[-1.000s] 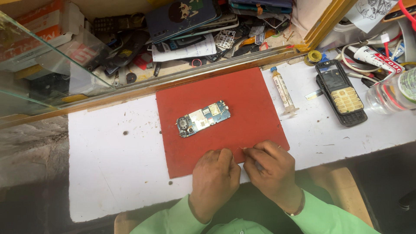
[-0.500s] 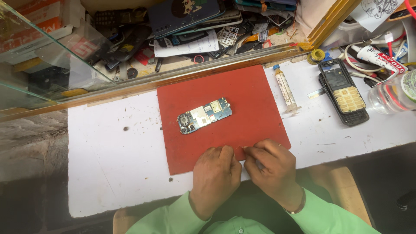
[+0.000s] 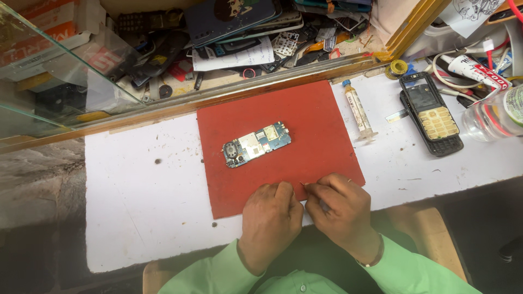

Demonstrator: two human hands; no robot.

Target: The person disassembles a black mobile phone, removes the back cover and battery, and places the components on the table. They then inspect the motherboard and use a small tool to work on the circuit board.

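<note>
1. Circuit board (image 3: 256,145) of a small phone lies bare and face up at the middle of the red mat (image 3: 316,114), out of its casing and untouched.
2. Both hands sit together at the mat's 6 o'clock edge, well apart from the board: left hand (image 3: 271,218) curled, right hand (image 3: 343,209) pinching something thin and tiny, too small to identify.
3. Phone housing with keypad (image 3: 430,114) rests at 3 o'clock on the white tabletop (image 3: 136,207), beside a syringe (image 3: 358,110); reassembly is seemingly still ahead.
</note>
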